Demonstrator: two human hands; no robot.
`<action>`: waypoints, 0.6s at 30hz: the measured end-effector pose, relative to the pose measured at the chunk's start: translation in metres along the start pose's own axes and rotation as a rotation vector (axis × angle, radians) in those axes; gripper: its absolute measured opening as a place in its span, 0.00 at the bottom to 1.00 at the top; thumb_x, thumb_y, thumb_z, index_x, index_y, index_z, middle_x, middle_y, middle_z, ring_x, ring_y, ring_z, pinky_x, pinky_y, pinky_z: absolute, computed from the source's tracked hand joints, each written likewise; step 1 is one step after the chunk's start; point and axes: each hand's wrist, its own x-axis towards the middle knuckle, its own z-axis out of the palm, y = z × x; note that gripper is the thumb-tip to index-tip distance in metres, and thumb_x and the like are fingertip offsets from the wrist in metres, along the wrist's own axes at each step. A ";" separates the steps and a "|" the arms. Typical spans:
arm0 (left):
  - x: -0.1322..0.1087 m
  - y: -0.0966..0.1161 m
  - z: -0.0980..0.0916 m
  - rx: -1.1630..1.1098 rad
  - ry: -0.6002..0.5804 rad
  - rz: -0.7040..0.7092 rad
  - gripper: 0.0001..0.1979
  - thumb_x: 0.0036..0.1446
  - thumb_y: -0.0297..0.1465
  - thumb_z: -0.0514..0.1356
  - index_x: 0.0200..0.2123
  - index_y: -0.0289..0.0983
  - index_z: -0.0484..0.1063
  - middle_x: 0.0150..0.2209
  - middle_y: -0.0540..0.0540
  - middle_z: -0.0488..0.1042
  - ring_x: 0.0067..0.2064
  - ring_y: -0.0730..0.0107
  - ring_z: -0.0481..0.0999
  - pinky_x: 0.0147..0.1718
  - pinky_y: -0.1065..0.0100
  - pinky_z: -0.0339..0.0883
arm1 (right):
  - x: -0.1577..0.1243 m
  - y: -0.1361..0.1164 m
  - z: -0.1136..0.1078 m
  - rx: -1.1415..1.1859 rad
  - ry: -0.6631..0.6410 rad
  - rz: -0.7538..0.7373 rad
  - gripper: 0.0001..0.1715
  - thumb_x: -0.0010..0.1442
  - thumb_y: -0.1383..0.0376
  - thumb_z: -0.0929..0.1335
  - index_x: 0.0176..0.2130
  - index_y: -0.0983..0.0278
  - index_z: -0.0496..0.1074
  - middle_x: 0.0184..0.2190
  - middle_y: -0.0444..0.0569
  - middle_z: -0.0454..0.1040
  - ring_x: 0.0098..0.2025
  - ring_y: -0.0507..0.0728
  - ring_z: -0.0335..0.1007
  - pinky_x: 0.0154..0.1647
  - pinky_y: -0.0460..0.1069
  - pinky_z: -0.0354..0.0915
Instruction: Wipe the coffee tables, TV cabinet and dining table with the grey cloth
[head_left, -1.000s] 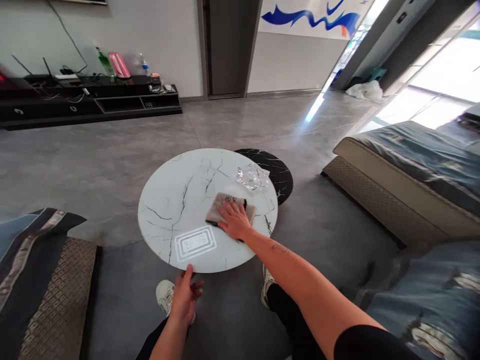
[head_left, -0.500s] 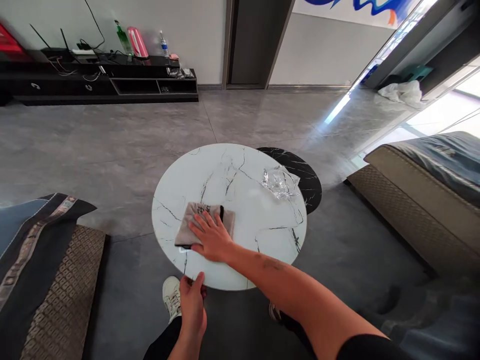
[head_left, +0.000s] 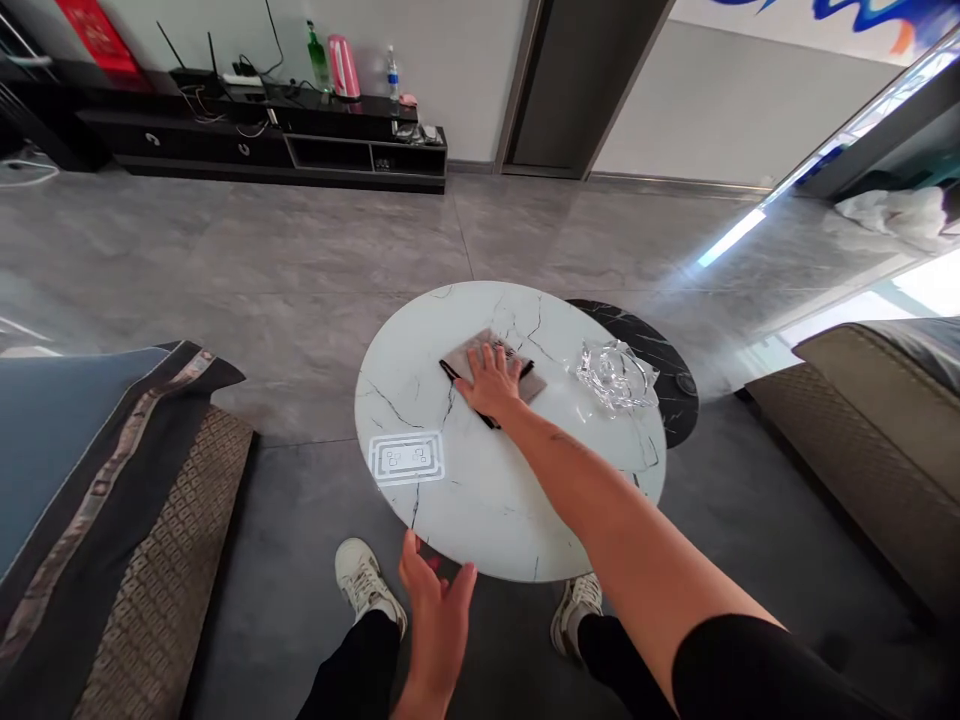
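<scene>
A folded grey-brown cloth (head_left: 534,384) with a dark border and dark lettering lies toward the far middle of the oval white marble-patterned table (head_left: 480,520). My right hand (head_left: 491,382) rests flat on top of it, fingers spread, covering much of it. Below the table's near edge is my left hand (head_left: 437,610), thumb and fingers apart and holding nothing visible. Whether its fingertips touch the rim I cannot tell. At the table's left side shows a white rectangular pattern (head_left: 406,458) of nested outlines and small squares.
Crumpled clear plastic (head_left: 616,376) sits on the table's right side. A black round table (head_left: 679,400) stands partly behind. Sofas flank both sides, the left one (head_left: 172,520) closer. A low black cabinet (head_left: 202,140) lines the far wall. My shoes (head_left: 364,578) are beneath the near edge.
My right hand and the cloth have moved away from me and to the right, uncovering the white rectangular pattern. My left hand's fingers have spread. The whole view has shifted.
</scene>
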 end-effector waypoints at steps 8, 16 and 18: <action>-0.018 0.023 0.024 0.959 -0.454 0.473 0.18 0.64 0.20 0.56 0.52 0.40 0.79 0.55 0.32 0.76 0.60 0.37 0.72 0.61 0.42 0.63 | -0.059 -0.086 0.030 0.036 0.001 -0.562 0.51 0.72 0.35 0.58 0.82 0.52 0.44 0.84 0.47 0.33 0.83 0.75 0.20 0.77 0.80 0.25; -0.008 0.027 0.041 1.116 -0.712 0.366 0.08 0.70 0.30 0.58 0.44 0.37 0.78 0.43 0.32 0.81 0.44 0.45 0.81 0.39 0.58 0.66 | -0.161 0.047 0.041 0.054 -0.101 -0.731 0.48 0.70 0.39 0.67 0.79 0.42 0.49 0.82 0.40 0.42 0.83 0.72 0.32 0.80 0.73 0.24; -0.007 0.023 0.035 1.069 -0.723 0.313 0.08 0.70 0.30 0.58 0.41 0.39 0.78 0.42 0.34 0.81 0.44 0.46 0.82 0.39 0.58 0.66 | -0.149 0.072 0.036 0.027 -0.077 -0.580 0.47 0.71 0.40 0.66 0.80 0.43 0.49 0.82 0.40 0.40 0.83 0.73 0.30 0.80 0.74 0.23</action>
